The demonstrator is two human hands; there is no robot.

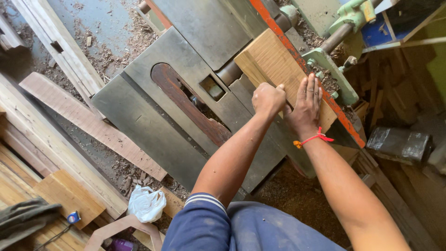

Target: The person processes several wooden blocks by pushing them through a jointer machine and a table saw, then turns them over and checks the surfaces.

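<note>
A pale wooden board (272, 62) stands on edge on a grey metal planing machine (158, 116), leaning against the machine's orange fence (297, 58). My left hand (267, 98) is a closed fist gripping the board's near end. My right hand (307, 103) lies flat with fingers spread against the board's broad face, pressing it toward the fence. A red thread (312, 138) is tied round my right wrist.
Long timber planks (86, 118) and door-frame pieces (58, 44) lie on the floor at left among wood shavings. A white plastic bag (146, 203) and a small tape measure (73, 217) sit near my feet. Green machine parts (341, 21) stand at upper right.
</note>
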